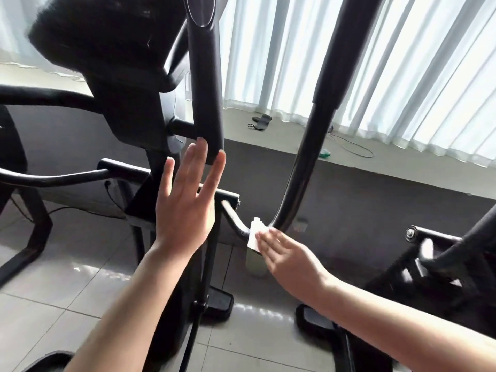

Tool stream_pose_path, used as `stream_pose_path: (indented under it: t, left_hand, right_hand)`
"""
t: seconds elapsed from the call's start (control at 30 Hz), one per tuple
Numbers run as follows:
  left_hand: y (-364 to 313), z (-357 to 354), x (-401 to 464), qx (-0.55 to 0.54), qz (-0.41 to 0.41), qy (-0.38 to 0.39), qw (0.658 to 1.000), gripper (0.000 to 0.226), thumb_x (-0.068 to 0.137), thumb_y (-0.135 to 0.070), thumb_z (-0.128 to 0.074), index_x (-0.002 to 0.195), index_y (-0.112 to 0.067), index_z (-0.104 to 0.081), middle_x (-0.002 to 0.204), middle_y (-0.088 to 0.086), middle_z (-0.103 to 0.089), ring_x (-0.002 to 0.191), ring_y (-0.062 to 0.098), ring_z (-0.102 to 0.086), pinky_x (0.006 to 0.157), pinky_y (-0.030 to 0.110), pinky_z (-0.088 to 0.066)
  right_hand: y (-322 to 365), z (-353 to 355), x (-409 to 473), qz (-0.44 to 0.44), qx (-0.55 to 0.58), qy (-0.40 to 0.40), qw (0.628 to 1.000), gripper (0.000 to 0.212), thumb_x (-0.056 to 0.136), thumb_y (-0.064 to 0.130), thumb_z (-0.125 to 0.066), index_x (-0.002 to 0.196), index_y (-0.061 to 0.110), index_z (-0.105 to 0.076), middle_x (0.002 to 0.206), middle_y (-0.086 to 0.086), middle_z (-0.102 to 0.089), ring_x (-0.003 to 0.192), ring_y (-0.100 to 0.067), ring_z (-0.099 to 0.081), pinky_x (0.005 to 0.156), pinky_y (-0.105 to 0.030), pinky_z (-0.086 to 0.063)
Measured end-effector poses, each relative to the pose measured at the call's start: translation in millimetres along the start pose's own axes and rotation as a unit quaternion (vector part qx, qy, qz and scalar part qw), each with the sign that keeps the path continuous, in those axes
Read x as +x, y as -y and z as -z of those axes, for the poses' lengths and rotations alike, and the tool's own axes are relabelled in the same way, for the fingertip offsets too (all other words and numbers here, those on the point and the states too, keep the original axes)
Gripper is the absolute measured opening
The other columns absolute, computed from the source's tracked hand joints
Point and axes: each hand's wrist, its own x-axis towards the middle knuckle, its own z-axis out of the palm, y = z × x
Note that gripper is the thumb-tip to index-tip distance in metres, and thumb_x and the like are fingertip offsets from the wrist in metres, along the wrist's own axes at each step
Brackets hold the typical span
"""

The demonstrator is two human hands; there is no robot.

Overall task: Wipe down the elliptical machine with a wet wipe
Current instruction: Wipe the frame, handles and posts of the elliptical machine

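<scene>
Two hands [185, 208], one wet wipe [255, 233], one elliptical machine [205, 76], one cable [354, 146]

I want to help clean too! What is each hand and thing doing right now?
left hand: open, fingers straight, by the black post.
right hand: flat fingers pressing the wet wipe on the curved bar.
wet wipe: folded, against the bar.
curtains: drawn shut.

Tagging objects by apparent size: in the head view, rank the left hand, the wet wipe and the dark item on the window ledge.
1. left hand, nearest the camera
2. wet wipe, partly covered
3. dark item, farthest away
</scene>
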Motion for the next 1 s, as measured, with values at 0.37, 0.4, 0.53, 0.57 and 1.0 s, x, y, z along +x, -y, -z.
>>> stream_pose_path:
  t: [0.37,0.4,0.53,0.57,1.0]
  left_hand:
    - [-2.1,22.3,4.8,-0.049,0.018,0.067,0.996,0.076,0.091,-0.023,-0.060,0.153,-0.011,-0.017,0.159,0.013,-0.013,0.145,0.028,-0.028,0.118,0.050,-0.021]
    - [-2.9,22.4,5.1,-0.051,0.021,0.068,0.996,0.075,0.091,-0.022,-0.059,0.153,-0.010,-0.018,0.159,0.013,-0.013,0.145,0.028,-0.027,0.117,0.050,-0.021]
    - [-6.3,23.1,5.7,-0.053,0.031,0.080,0.995,0.074,0.092,-0.022,-0.058,0.152,-0.009,-0.017,0.159,0.013,-0.011,0.146,0.028,-0.025,0.118,0.050,-0.021]
    - [-6.7,24.2,6.0,-0.054,0.031,0.082,0.995,0.074,0.092,-0.022,-0.058,0.152,-0.009,-0.017,0.159,0.012,-0.011,0.146,0.028,-0.025,0.118,0.049,-0.020]
    - [8.4,-3.2,-127.9,-0.116,0.199,0.317,0.920,0.086,0.084,-0.020,-0.072,0.153,-0.022,-0.020,0.160,0.009,-0.021,0.145,0.027,-0.027,0.114,0.057,-0.020]
  right_hand:
    - [-80.7,65.6,4.8,-0.052,0.052,-0.091,0.993,0.033,0.077,0.006,-0.045,0.087,0.003,-0.077,0.092,-0.011,-0.074,0.096,-0.025,-0.070,0.114,-0.039,-0.031]
    - [-91.0,66.3,1.1,-0.061,0.061,-0.116,0.990,0.038,0.080,0.004,-0.040,0.089,0.001,-0.076,0.095,-0.012,-0.074,0.098,-0.025,-0.070,0.111,-0.039,-0.034]
    - [-59.2,49.1,7.5,-0.062,0.017,-0.080,0.995,0.038,0.081,0.009,-0.045,0.106,0.001,-0.072,0.110,-0.012,-0.071,0.109,-0.023,-0.066,0.108,-0.037,-0.037]
    - [-39.6,41.1,12.3,-0.046,0.023,-0.043,0.998,0.041,0.080,0.012,-0.045,0.108,0.003,-0.072,0.111,-0.011,-0.071,0.110,-0.022,-0.066,0.109,-0.037,-0.037]
    - [13.3,38.4,38.5,-0.017,-0.050,0.131,0.990,0.055,0.090,0.008,-0.024,0.137,-0.016,-0.036,0.141,-0.032,-0.042,0.132,-0.041,-0.043,0.113,-0.048,-0.030]
